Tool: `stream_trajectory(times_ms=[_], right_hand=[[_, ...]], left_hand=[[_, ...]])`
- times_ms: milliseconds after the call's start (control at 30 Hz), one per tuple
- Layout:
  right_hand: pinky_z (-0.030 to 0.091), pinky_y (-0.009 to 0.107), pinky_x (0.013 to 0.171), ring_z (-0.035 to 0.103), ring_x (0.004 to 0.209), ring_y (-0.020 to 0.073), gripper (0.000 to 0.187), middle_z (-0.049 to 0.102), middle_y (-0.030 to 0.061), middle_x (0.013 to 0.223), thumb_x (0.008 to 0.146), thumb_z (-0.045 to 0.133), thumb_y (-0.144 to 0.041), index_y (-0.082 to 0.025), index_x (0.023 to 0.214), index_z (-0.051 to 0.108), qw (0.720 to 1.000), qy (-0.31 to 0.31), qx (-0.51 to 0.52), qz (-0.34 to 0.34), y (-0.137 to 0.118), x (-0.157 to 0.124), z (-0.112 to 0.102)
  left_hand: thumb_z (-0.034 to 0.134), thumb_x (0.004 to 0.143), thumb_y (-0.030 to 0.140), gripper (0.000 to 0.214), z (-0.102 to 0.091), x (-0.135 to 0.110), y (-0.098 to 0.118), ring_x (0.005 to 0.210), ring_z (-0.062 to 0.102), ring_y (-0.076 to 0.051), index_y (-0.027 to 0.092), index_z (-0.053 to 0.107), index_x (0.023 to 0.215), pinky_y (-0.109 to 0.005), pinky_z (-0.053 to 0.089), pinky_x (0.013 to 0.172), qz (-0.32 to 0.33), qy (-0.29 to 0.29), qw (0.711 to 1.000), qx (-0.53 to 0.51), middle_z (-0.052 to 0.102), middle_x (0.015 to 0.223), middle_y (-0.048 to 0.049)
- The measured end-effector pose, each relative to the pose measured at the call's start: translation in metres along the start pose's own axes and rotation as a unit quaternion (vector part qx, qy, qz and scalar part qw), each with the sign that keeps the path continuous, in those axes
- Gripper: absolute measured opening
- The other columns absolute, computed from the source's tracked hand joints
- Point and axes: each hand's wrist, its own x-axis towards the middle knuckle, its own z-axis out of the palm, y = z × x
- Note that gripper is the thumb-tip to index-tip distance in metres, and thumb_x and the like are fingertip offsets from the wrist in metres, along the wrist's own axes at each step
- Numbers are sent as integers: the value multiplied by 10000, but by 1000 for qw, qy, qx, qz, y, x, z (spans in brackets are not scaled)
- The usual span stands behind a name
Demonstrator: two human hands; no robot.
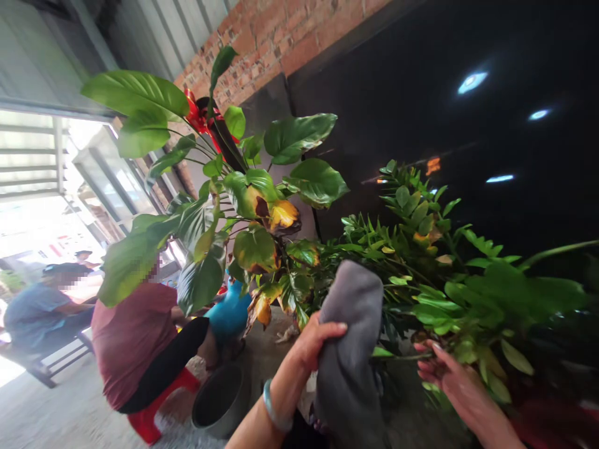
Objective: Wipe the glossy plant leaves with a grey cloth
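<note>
My left hand [314,342], with a pale bangle on the wrist, is closed round a grey cloth [352,324] that hangs down in front of the foliage. To its right, my right hand [442,368] has its fingers bent around a thin green plant stem [407,357]. That stem belongs to a leafy plant [435,302] with many small glossy leaves, spreading along the dark wall. Left of the cloth stands a tall broad-leaved plant [253,249], some of its leaves yellow and brown. A red ribbon [199,115] is tied near its top.
A dark bucket [219,399] stands on the concrete floor at lower left. Beside it a person in a dark red shirt [135,337] sits on a red stool [163,399]. Another person [44,308] sits farther back. A glossy black wall [397,125] rises behind the plants.
</note>
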Motion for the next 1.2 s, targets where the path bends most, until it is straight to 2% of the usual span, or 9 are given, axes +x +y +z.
stream_trajectory(times_ms=[167,333,433,567,700,833,1000,1100,1200], right_hand=[[595,327,514,689,499,211,394,787,21,728,452,917,-302,-216,781,717,1000,2,-9,-15,6,3,-1],[573,306,451,654,442,200,387,765,27,639,397,915,-311,-205,716,722,999,27,-35,3,4,0,1],[578,289,462,658,458,185,389,774,27,666,386,926,-307,-207,709,733,1000,11,-21,6,3,1,1],[593,284,493,662,464,171,379,780,7,691,404,933,-279,-222,721,733,1000,0,16,-17,4,5,2],[601,292,508,672,470,185,365,772,17,663,414,931,-273,-205,707,724,1000,1,9,-17,5,4,3],[572,277,442,632,423,166,431,771,18,658,381,934,-293,-195,743,720,1000,15,-17,-7,3,1,0],[562,260,422,619,430,146,429,774,5,674,349,938,-292,-210,707,717,1000,6,-9,-9,-5,-3,2],[561,253,421,612,420,140,433,767,5,649,297,943,-263,-211,663,718,1000,12,7,-1,-9,-6,8],[565,254,424,615,415,143,451,762,7,631,252,940,-238,-205,642,716,1000,21,9,3,-10,-8,13]], left_hand=[[858,374,301,435,13,41,-5,586,584,-176,155,709,755,-326,483,642,22,62,998,21,681,643,-14],[844,360,253,344,-4,10,-46,657,613,-212,195,744,684,-351,478,703,-117,-35,980,155,696,663,-6],[856,370,266,400,-5,-4,-23,674,624,-209,182,766,751,-337,487,700,-109,-76,980,147,719,719,-17],[884,385,307,501,7,11,17,649,620,-186,147,754,842,-303,493,658,12,-49,997,63,724,755,-36],[860,406,322,419,8,27,-3,609,587,-175,162,729,771,-310,485,649,24,31,997,62,694,665,-16],[796,424,206,271,-8,3,-38,596,579,-183,186,744,689,-325,457,645,-64,-1,980,190,696,636,-1],[814,496,239,392,-34,-32,8,693,686,-233,150,773,876,-332,525,700,-14,-81,991,104,763,781,-56],[832,503,232,410,-46,-26,49,628,689,-214,144,738,893,-307,549,631,92,34,995,-8,764,748,-47],[816,533,215,299,-52,-11,50,533,647,-179,157,695,800,-293,545,579,113,187,975,-47,716,607,-9]])
